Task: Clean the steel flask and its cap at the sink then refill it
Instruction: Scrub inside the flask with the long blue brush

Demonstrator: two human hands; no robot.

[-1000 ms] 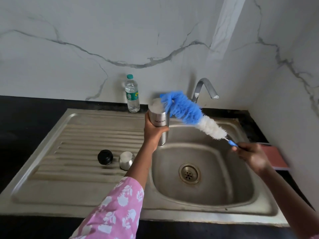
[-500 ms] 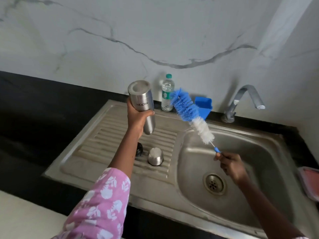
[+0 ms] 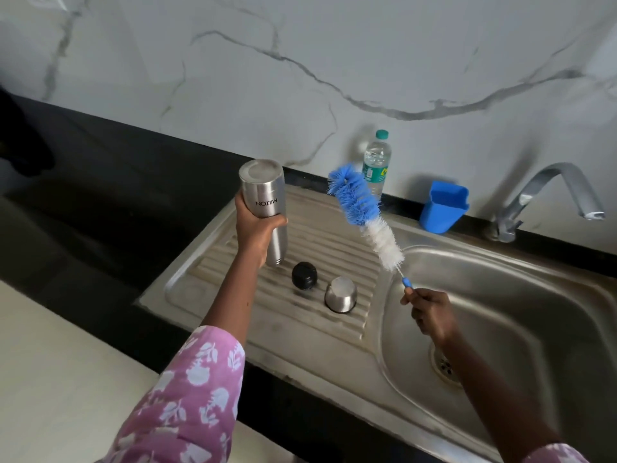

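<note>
1. Stainless steel sink (image 3: 300, 332), ribbed drainboard and single basin. The drainboard lies under the left fingers, the basin under the right. Curved steel tap (image 3: 551, 192) stands far beyond the right fingers; no water is seen running.
2. Long bottle brush (image 3: 360, 208), blue bristles at the tip, white below, thin blue handle. Right hand (image 3: 430, 312) pinches the handle end, fingers curled tight on it. The bristle head slants up and away from them, clear of the flask.
3. Cylindrical brushed-steel flask (image 3: 265, 195), the task's thing. Left hand (image 3: 257, 228) is wrapped round its middle, fingers clamped on the body. It is held inverted, base up and lettering upside down. The mouth end hangs below the fingers, close over the drainboard; contact cannot be told.
4. Clear plastic water bottle (image 3: 376, 162), green cap, upright at the wall beyond the brush tip.
5. Blue plastic holder (image 3: 442, 207), beyond the right fingers, near the tap.
6. Steel cup-shaped cap (image 3: 341, 294), mouth down, between the two hands.
7. Black round stopper (image 3: 304, 276), just beside the cap, below the left fingers.

Step, judged: flask draining, brush out of it. Next move probably calls for a steady lowering onto the ribs, or righting it for a rinse; the cap appears still to be done.
</note>
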